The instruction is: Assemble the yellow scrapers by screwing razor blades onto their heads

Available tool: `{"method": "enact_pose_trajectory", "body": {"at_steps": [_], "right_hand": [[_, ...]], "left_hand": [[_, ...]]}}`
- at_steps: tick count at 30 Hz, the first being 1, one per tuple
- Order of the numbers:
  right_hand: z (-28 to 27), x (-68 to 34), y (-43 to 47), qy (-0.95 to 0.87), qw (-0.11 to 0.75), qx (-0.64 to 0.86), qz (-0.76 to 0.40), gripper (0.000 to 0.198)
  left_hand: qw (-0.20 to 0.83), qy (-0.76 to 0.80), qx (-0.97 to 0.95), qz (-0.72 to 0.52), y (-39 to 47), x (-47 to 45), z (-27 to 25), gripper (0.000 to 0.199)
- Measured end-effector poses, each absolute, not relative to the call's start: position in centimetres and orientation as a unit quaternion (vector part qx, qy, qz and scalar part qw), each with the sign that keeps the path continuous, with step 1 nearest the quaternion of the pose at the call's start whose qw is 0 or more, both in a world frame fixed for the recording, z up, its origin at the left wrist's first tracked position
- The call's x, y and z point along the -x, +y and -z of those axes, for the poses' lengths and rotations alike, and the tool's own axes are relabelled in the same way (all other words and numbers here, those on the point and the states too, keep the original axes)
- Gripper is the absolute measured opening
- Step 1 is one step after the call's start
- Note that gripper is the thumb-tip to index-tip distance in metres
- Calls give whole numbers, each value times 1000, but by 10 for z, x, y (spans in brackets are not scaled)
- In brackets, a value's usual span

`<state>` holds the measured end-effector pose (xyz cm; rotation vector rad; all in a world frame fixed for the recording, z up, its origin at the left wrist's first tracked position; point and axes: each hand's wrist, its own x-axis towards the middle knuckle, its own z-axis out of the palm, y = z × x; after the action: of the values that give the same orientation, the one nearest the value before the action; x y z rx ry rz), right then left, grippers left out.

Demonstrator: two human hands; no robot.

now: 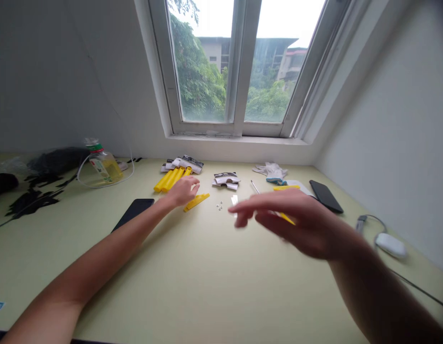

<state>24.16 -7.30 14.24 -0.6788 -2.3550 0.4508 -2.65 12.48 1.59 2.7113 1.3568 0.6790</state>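
Note:
My left hand [184, 191] reaches over the table beside several yellow tubes [170, 180]. Its fingers are loosely bent and apart, with nothing visible in them. A flat yellow strip [196, 202] lies just under and to the right of its fingertips; whether they touch it is unclear. Closer to the camera, my right hand [289, 217] hovers, blurred, fingers stretched out and holding nothing I can see. Past it show small white strips [235, 200] and yellow pieces [286, 188], partly hidden by the hand. Several tiny metal nuts [219, 205] lie between both hands.
Printed card packets [226, 180] and a screwdriver [255, 187] lie toward the back, near white gloves [270, 170]. A dark phone [133, 212] is beside my left forearm, another black device [326, 196] at right. Left stands a bottle [105, 165]; right, a white mouse-like object [391, 245].

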Motion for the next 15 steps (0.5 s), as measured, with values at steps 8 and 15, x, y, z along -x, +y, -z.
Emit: {"method": "enact_pose_trajectory", "body": {"at_steps": [8, 15], "right_hand": [[-62, -282, 50, -774, 93, 619, -95, 26], [-80, -375, 44, -633, 31, 769, -82, 19]], "left_hand": [[-16, 393, -898, -196, 67, 10, -16, 28], [8, 247, -937, -245, 19, -13, 13, 21]]}}
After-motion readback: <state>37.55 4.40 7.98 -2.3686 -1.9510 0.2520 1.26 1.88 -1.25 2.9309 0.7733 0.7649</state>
